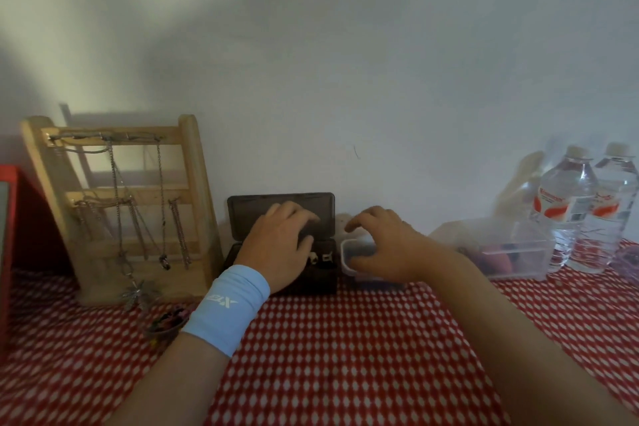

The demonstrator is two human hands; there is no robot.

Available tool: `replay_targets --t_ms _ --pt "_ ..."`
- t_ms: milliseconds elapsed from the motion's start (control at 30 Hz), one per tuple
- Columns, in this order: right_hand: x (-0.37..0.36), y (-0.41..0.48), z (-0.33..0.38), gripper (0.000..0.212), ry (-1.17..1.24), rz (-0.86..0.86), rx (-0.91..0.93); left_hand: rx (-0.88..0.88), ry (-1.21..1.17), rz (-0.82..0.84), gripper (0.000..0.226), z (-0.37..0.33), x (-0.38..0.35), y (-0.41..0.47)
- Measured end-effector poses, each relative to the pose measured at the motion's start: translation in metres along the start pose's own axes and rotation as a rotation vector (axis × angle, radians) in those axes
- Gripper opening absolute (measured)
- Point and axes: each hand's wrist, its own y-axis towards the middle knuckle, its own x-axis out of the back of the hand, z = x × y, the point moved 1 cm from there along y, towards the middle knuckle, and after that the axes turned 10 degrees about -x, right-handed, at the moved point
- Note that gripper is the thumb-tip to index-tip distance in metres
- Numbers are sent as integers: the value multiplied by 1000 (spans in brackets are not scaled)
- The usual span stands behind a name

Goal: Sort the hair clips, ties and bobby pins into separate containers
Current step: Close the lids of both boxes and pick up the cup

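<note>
- The tabletop is covered with a red cloth patterned in white and runs up to a pale wall.
- A dark box stands open at the wall, at about 12 o'clock from the person. Its lid is upright at the back.
- Two small white clips lie in the box's base, near its 3 o'clock end.
- The left hand is palm down over the open box with its fingers bent down towards the inside. I cannot tell whether it is grasping anything, since the fingertips are hidden behind the hand.
- A light blue wristband with white lettering sits on the left wrist.
- A small clear tub with dark contents stands just beside the box, at its 3 o'clock side.
- The right hand arches over this tub, thumb along the near rim and fingers curled over the far side. It seems to be grasping the tub.
- A small bowl of colourful pieces sits at 8 o'clock from the box, partly behind the left forearm. The pieces are too blurred to name.
- A wooden rack hung with metal chains leans at the wall at 9 o'clock from the box.
- A red object stands at the far 9 o'clock edge.
- A larger clear bin holding something orange is at 3 o'clock from the tub.
- Two water bottles stand upright just beyond the bin.
</note>
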Motion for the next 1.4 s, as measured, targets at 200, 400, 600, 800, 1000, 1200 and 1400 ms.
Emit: replay_targets --t_ms 200,400,600,800,1000,1200,1400 --pt "6 21 52 60 -37 -290 108 22 173 26 56 24 38 -13" --pt "0 25 71 61 -195 -281 71 80 197 215 69 34 36 -28" --pt "-20 2 70 35 -185 -59 151 64 104 322 56 31 35 -52" --pt "-37 -3 68 38 -159 -30 130 18 174 543 51 43 26 -53" --pt "-35 -12 61 48 -132 -62 135 95 202 489 49 34 23 -46" --pt "-21 -21 10 64 -311 -38 -211 -39 255 341 62 11 1 -37" --pt "-24 -14 1 53 -163 -33 -131 -39 207 378 58 14 -3 -24"
